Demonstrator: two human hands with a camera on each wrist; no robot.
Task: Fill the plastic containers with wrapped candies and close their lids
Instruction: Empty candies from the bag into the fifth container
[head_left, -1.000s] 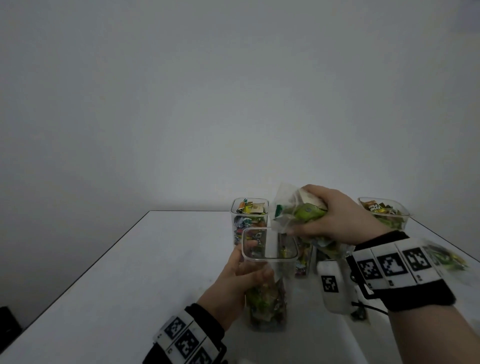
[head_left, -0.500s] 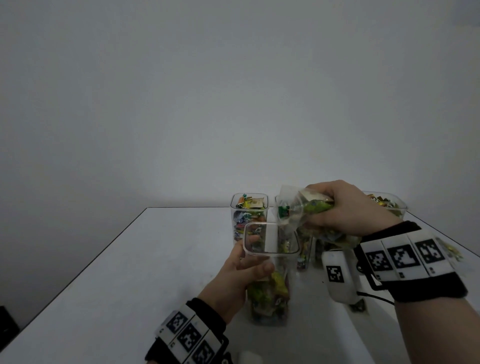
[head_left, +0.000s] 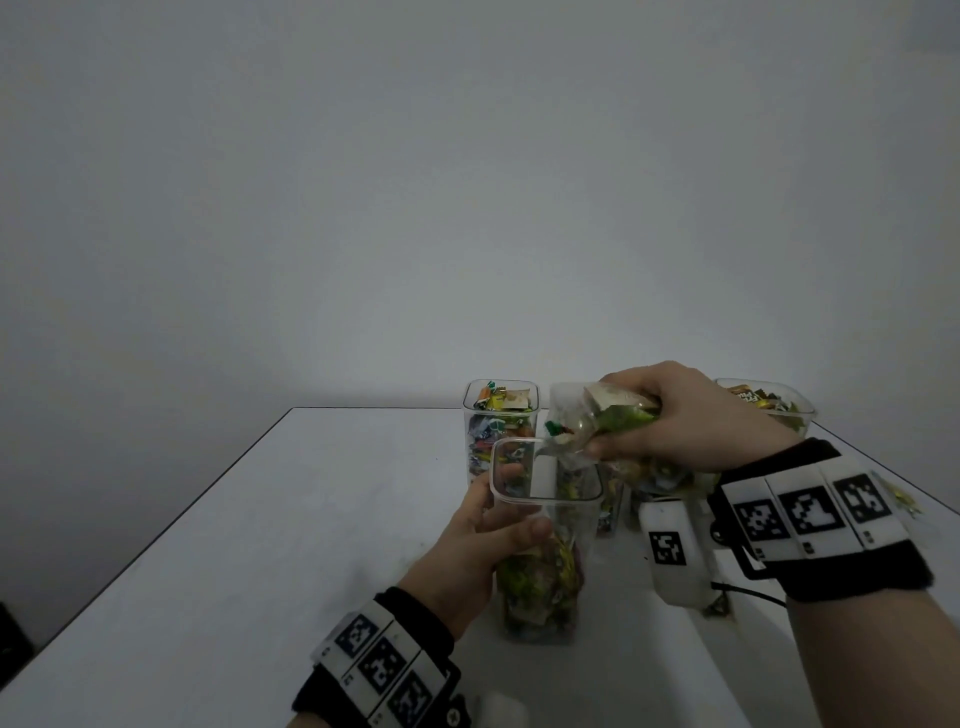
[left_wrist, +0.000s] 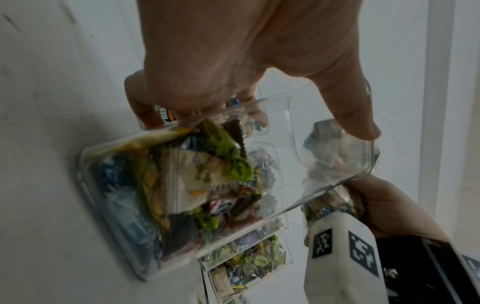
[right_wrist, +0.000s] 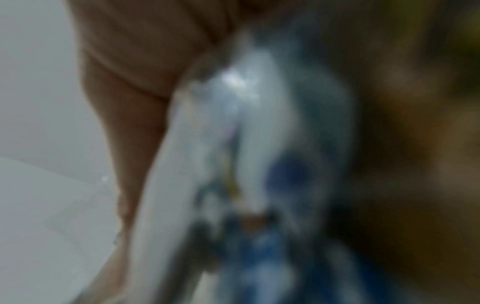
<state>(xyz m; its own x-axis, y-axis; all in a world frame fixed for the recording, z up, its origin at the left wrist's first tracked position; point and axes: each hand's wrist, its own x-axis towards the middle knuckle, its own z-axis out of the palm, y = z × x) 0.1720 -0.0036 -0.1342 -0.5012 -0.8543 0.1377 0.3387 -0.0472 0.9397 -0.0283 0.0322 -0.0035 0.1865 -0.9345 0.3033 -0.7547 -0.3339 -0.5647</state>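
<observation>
Head view: tall container (head_left: 540, 566) half-full of candies (head_left: 537, 582).

Plain grey-white wall (head_left: 467, 182) behind white table (head_left: 234, 571) w/ dark edge; dim, even light.

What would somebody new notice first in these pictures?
The right hand tips a clear plastic bag of wrapped candies over a tall clear plastic container, which the left hand grips near its rim. Behind stands another clear container heaped with colourful candies, lid off.
</observation>
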